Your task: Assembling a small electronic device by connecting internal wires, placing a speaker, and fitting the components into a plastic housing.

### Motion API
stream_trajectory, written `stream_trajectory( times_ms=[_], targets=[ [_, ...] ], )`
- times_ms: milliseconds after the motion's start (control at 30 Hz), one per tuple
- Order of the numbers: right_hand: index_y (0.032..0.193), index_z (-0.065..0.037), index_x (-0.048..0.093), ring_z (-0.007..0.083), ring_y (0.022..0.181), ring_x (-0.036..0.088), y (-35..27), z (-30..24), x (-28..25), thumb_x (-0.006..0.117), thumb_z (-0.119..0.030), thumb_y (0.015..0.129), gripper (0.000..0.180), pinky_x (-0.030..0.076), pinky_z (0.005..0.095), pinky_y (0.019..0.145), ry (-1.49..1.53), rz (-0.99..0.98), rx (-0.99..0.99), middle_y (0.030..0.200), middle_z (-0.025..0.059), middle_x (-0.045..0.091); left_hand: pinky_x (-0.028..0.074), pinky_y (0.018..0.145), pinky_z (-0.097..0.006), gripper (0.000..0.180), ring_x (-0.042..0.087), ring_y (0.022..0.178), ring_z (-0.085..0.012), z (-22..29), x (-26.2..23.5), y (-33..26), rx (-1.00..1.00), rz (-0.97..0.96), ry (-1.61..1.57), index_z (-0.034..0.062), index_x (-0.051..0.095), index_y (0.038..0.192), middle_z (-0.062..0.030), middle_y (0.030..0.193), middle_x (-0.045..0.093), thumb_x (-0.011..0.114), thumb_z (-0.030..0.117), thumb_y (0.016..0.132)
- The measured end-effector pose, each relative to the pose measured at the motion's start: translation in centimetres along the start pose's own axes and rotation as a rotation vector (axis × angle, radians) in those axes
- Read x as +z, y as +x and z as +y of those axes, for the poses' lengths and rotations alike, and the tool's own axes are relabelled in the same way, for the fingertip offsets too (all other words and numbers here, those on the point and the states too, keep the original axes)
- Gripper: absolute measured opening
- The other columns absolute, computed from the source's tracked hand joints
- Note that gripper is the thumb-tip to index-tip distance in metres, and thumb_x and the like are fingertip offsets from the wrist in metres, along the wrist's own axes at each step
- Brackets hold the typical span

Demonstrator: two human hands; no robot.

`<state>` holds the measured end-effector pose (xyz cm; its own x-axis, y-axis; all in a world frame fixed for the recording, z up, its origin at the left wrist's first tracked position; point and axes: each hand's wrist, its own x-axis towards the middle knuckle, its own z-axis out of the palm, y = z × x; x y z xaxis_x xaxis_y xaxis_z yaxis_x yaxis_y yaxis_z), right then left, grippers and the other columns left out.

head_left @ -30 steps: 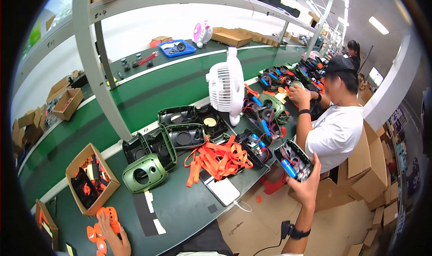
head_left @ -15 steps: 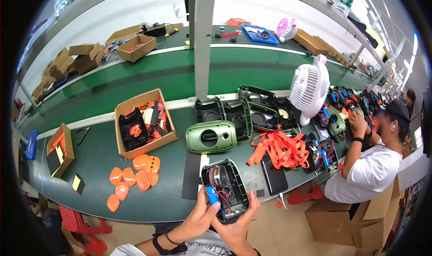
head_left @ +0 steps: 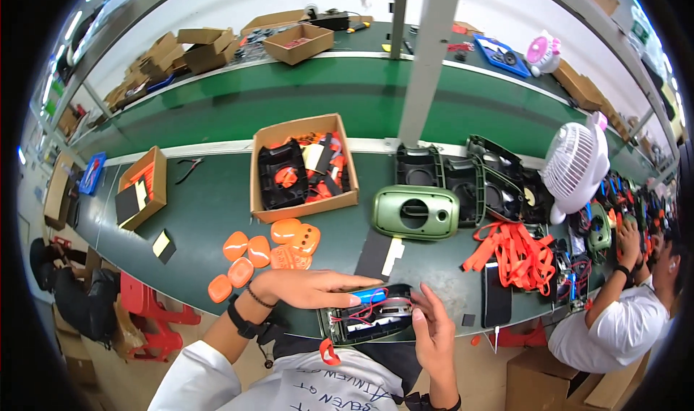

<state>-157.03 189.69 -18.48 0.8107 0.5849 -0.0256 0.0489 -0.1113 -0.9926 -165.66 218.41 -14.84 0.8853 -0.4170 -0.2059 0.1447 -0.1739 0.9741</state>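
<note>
At the near table edge, a black-and-green plastic housing half (head_left: 376,333) lies lengthwise between my hands, its open inside showing. A blue battery cell (head_left: 370,296), red wires and a round speaker-like part sit inside it. My left hand (head_left: 303,289) lies along the far left side, fingers stretched over the rim and thumb by the battery. My right hand (head_left: 434,330) clasps the right end between thumb and fingers. From the housing's near left corner hangs a small orange-red strap loop (head_left: 329,353). A green housing shell (head_left: 416,212) rests on the table beyond.
Several orange plastic covers (head_left: 259,252) lie left of my hands, behind them a cardboard box (head_left: 303,210) of parts. To the right are orange straps (head_left: 517,255), a phone (head_left: 497,295), black shells (head_left: 419,167) and a white fan (head_left: 575,161). A co-worker (head_left: 614,324) sits at far right.
The housing has turned from lengthwise away from me to crosswise and come nearer my body. My left hand has moved over its far side. The whole view has swung left.
</note>
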Motion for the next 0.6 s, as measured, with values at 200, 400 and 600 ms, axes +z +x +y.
stream_trajectory(
  times_ms=[200,400,600],
  targets=[
    [0.144,0.005,0.056,0.0152,0.108,0.067,-0.5,0.6,0.9,0.065,-0.001,0.101,0.045,0.057,0.0248,0.087,0.098,0.065,0.074,0.126,0.0190,0.069,0.047,0.107,-0.036,0.049,0.058,0.129,-0.0184,0.0,-1.3,0.8,-0.009,0.089,-0.021,0.0012,0.049,0.153,-0.0126,0.145,0.061,0.044,0.030,0.114],
    [0.143,0.005,0.056,0.0174,0.106,0.068,-1.0,0.0,2.2,0.066,0.006,0.096,0.048,0.060,0.0272,0.082,0.101,0.146,0.140,0.125,0.0172,0.066,0.049,0.101,-0.041,0.039,0.063,0.119,-0.0333,-0.3,-0.9,0.3,-0.026,0.342,0.266,-0.0010,0.056,0.142,-0.0193,0.130,0.065,0.046,0.023,0.113],
    [0.139,0.007,0.058,0.0179,0.106,0.067,-0.8,-0.9,2.1,0.068,0.005,0.094,0.046,0.059,0.0275,0.082,-0.110,0.163,0.185,0.125,0.0181,0.066,0.047,0.105,-0.043,0.034,0.059,0.123,-0.0349,0.4,1.1,-3.0,-0.037,0.737,0.265,0.0017,0.059,0.138,-0.0193,0.129,0.064,0.047,0.014,0.109]
  ],
)
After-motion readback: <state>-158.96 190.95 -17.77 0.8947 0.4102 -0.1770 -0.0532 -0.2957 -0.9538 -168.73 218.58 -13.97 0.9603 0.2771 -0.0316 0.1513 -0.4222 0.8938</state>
